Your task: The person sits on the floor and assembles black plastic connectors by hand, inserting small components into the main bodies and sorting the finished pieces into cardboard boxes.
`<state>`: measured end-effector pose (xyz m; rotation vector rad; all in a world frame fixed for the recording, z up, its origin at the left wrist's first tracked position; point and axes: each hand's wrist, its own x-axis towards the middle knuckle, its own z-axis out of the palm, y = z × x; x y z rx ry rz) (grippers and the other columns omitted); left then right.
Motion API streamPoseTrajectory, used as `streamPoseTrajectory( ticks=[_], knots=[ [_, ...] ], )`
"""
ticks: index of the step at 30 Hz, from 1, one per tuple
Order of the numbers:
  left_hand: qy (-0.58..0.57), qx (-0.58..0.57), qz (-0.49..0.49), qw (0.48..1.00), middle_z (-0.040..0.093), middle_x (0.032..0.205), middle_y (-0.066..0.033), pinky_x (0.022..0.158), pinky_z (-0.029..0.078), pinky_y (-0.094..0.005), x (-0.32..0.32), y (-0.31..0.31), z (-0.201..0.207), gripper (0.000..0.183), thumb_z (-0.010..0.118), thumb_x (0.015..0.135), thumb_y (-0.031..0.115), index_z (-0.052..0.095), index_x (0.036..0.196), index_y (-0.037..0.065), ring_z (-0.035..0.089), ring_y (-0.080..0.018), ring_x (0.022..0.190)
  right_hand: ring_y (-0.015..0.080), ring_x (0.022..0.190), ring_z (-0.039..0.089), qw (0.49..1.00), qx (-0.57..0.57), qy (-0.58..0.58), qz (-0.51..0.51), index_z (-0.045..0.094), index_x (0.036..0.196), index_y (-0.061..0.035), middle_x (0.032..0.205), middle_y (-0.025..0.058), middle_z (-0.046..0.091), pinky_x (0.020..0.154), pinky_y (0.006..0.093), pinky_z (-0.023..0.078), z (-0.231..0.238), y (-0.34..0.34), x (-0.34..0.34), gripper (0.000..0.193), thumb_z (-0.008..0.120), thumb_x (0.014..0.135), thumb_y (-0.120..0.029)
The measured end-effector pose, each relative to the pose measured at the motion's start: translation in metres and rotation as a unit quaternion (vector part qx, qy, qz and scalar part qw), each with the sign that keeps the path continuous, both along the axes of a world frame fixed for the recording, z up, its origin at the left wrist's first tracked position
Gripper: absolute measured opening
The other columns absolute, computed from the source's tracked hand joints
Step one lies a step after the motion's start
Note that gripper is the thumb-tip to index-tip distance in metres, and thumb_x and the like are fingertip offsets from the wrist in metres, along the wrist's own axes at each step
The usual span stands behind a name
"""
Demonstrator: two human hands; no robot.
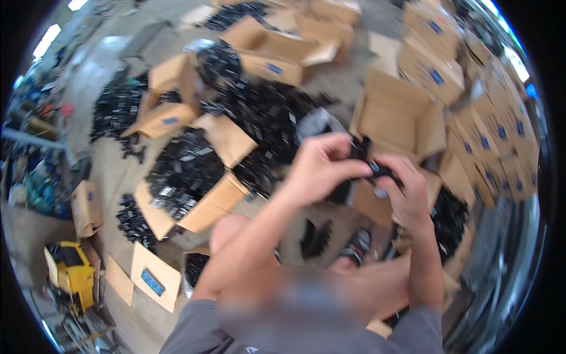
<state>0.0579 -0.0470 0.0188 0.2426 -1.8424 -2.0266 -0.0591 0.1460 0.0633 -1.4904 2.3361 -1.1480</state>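
Both my hands are raised in front of me, gripping a small black plastic-looking part; its exact kind is blurred. My left hand pinches it between thumb and fingers. From the other side my right hand has its fingers curled round the part's lower end. Just beyond them stands an open cardboard box whose visible inside is bare. A grey plastic bag shows behind my left hand. On the floor below my hands lie a few black pieces, near my sandalled foot.
Heaps of black parts spread over the floor ahead. To the left, an open carton brims with more. Closed cardboard boxes are stacked along the right. A yellow object stands at the lower left.
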Motion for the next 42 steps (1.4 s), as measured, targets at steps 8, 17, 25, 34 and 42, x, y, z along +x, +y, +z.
streamPoseTrajectory(
  ticks=[8, 17, 25, 34, 42],
  knots=[
    [0.019, 0.117, 0.025, 0.993, 0.075, 0.098, -0.0043, 0.078, 0.053, -0.023, -0.012, 0.0, 0.007, 0.03, 0.079, 0.085, -0.002, 0.069, 0.113, -0.003, 0.066, -0.006, 0.087, 0.0221, 0.1, 0.068, 0.978, -0.15, -0.146, -0.017, 0.064, 0.126, 0.0001, 0.114, 0.0132, 0.07, 0.086, 0.0329, 0.054, -0.051, -0.02, -0.036, 0.03, 0.065, 0.098, -0.01],
    [0.064, 0.153, 0.192, 0.967, 0.074, 0.093, -0.0026, 0.075, 0.053, -0.0257, -0.018, -0.029, 0.01, 0.014, 0.076, 0.086, -0.001, 0.073, 0.1, -0.001, 0.064, -0.0065, 0.084, 0.0315, 0.097, 0.072, 0.974, 0.202, 0.053, -0.092, 0.069, 0.115, 0.0001, 0.107, 0.0166, 0.075, 0.084, 0.0401, 0.056, -0.271, -0.115, -0.137, 0.029, 0.067, 0.096, -0.021],
    [-0.022, 0.065, 0.176, 0.982, 0.076, 0.109, -0.0161, 0.087, 0.054, -0.0327, -0.022, -0.015, 0.002, 0.047, 0.082, 0.081, 0.015, 0.069, 0.124, 0.003, 0.074, -0.0239, 0.099, 0.0292, 0.096, 0.072, 0.901, 0.415, 0.048, -0.115, 0.069, 0.114, 0.001, 0.106, 0.0154, 0.075, 0.084, 0.0389, 0.056, -0.326, -0.163, -0.08, 0.028, 0.067, 0.096, -0.02],
    [-0.081, 0.055, 0.159, 0.983, 0.076, 0.115, -0.0121, 0.091, 0.053, -0.0284, -0.017, -0.022, 0.011, 0.047, 0.079, 0.085, 0.008, 0.066, 0.129, -0.003, 0.068, -0.0097, 0.099, 0.0266, 0.095, 0.071, 0.878, 0.46, 0.019, -0.133, 0.068, 0.113, 0.0021, 0.104, 0.014, 0.074, 0.083, 0.0374, 0.056, -0.325, -0.152, -0.075, 0.027, 0.068, 0.096, -0.019],
    [-0.03, 0.073, 0.17, 0.982, 0.076, 0.11, -0.016, 0.088, 0.055, -0.0324, -0.017, -0.012, 0.009, 0.047, 0.082, 0.081, 0.017, 0.069, 0.123, 0.0, 0.075, -0.0234, 0.1, 0.0243, 0.094, 0.071, 0.884, 0.447, 0.006, -0.135, 0.068, 0.113, 0.003, 0.103, 0.0128, 0.074, 0.083, 0.0362, 0.056, -0.324, -0.149, -0.074, 0.027, 0.068, 0.096, -0.018]
  ],
)
